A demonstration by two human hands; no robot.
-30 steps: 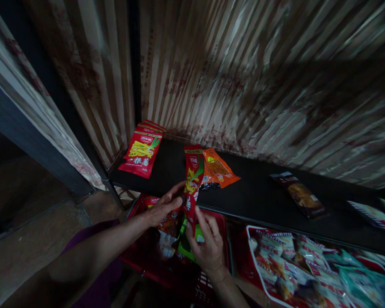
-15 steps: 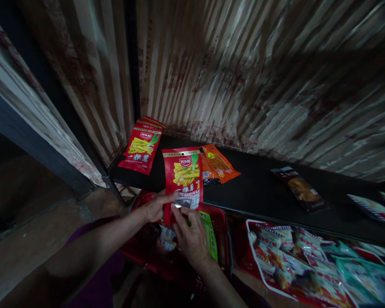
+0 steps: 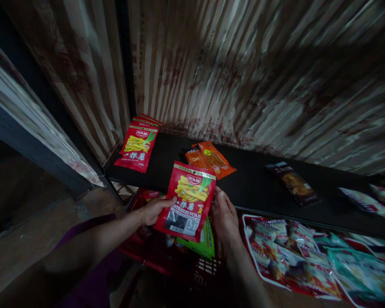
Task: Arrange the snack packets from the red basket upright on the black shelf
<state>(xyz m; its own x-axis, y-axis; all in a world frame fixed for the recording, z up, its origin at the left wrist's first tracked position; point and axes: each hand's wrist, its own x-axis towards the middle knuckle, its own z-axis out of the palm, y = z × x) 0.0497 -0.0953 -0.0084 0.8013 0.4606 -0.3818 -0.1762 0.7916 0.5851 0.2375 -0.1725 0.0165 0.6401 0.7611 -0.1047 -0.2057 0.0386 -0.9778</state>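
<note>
The red snack pouch (image 3: 191,190) is clamped by the left hand (image 3: 154,211) above the basket (image 3: 155,265), while closure of the right hand (image 3: 226,216) alongside cannot be determined.

Right hand (image 3: 224,216) now off the bottom of our flat red plastic pouch (image 3: 189,199), at its right edge; we hold it lower.

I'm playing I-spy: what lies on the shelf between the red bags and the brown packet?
Orange packets lie between them on the black shelf, in the head view.
</note>
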